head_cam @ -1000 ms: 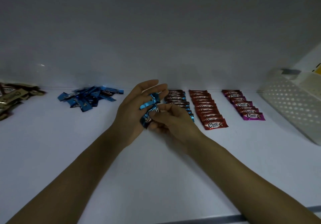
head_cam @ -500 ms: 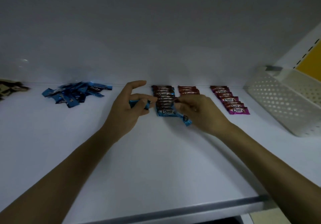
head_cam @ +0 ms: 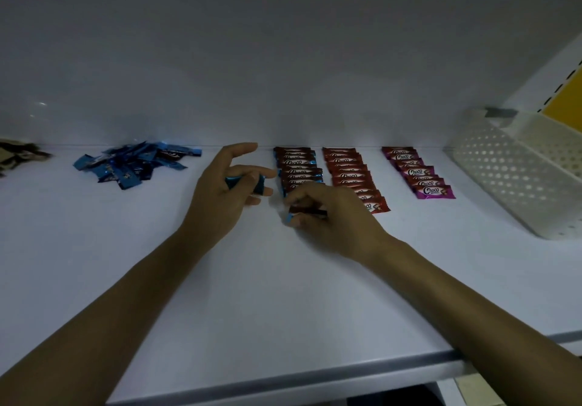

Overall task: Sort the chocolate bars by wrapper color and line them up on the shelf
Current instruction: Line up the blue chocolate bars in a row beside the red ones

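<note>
On the white shelf [head_cam: 283, 295] three rows of chocolate bars run front to back: a blue-edged row [head_cam: 296, 166], a red row [head_cam: 346, 169] and a purple row [head_cam: 415, 172]. My right hand [head_cam: 330, 216] pinches a blue bar [head_cam: 307, 212] low at the front end of the blue-edged row. To its left, my left hand [head_cam: 223, 197] holds more blue bars [head_cam: 248, 182] between thumb and curled fingers. A loose heap of blue bars [head_cam: 132, 164] lies at the back left.
A heap of gold-brown bars [head_cam: 19, 155] shows at the far left edge. A white perforated basket [head_cam: 510, 172] stands at the right, with a yellow panel [head_cam: 563, 103] behind it. The shelf's metal front edge [head_cam: 315, 377] runs below my forearms.
My hands came apart. The right hand carried one blue bar down to the front of the blue-edged row, while the left hand stayed beside the row with the other blue bars.
</note>
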